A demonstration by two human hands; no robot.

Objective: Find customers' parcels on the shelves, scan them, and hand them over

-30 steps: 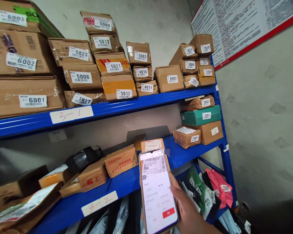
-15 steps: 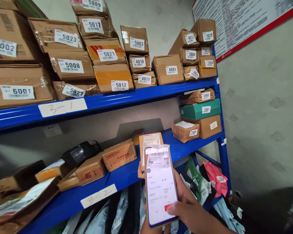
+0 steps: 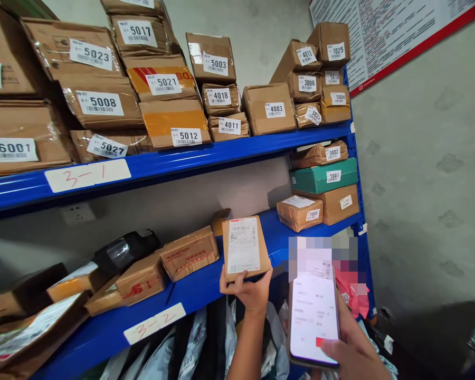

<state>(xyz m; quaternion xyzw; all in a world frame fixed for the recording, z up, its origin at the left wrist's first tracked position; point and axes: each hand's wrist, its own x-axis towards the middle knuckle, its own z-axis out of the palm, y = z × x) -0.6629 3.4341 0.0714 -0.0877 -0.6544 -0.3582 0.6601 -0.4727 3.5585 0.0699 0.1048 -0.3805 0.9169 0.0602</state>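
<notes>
My left hand (image 3: 248,289) grips the lower edge of a small cardboard box (image 3: 243,248) at the edge of the lower blue shelf. A white shipping label (image 3: 242,244) covers much of the box's face toward me. To the right, my right hand (image 3: 346,332) is closed around a smartphone (image 3: 313,322). Its thumb lies over a red button low on the lit screen. The phone's top is blurred out by blocky pixels. Left of the held box, a brown carton with red print (image 3: 190,252) rests on the shelf.
Numbered cartons (image 3: 275,110) are stacked along the upper blue shelf (image 3: 162,161). A green box (image 3: 324,177) sits in a stack at the lower shelf's right end. Bagged parcels (image 3: 193,338) fill the space below. A blue post (image 3: 362,248) bounds the rack beside a grey wall.
The phone has moved right with my right hand, uncovering the box and my left hand. The view has shifted slightly, so the shelf goods appear further left.
</notes>
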